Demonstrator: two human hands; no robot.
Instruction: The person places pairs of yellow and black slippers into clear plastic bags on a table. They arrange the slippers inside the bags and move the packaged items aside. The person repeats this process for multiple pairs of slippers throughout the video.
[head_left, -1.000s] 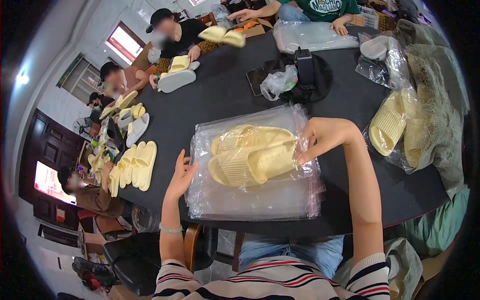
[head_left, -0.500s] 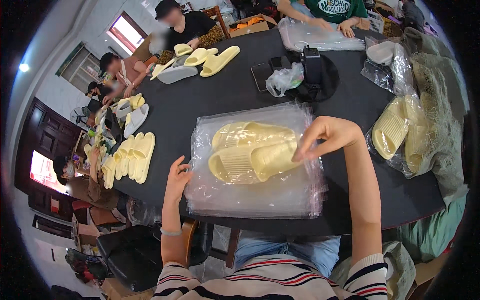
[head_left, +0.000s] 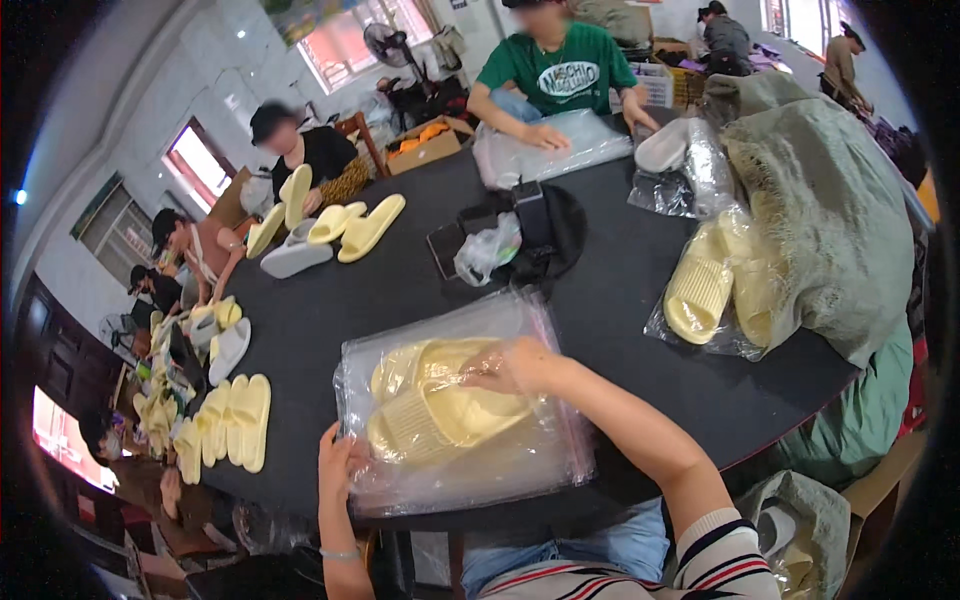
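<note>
A pair of pale yellow slippers (head_left: 440, 410) lies side by side in a clear plastic bag (head_left: 475, 487), which rests on a stack of similar bags. My right hand (head_left: 510, 367) reaches into the bag from its right side, its bent fingers drawn together against the slippers. Plastic glare blurs those fingertips. At the bag's left edge, my left hand (head_left: 340, 462) has its fingers closed on the plastic, with the thumb side toward the slippers.
Wrapped yellow slippers (head_left: 700, 285) lie by a woven sack (head_left: 815, 220) at right. Loose slippers (head_left: 235, 420) line the table's left side. Beyond my work are a black box-shaped device (head_left: 533, 213) and a crumpled bag (head_left: 487, 250). A person in green (head_left: 560, 75) handles plastic bags opposite.
My right hand has gone from the bag's right edge to inside it, over the slippers. My left hand has closed on the left edge. The view has tilted up and shifted.
</note>
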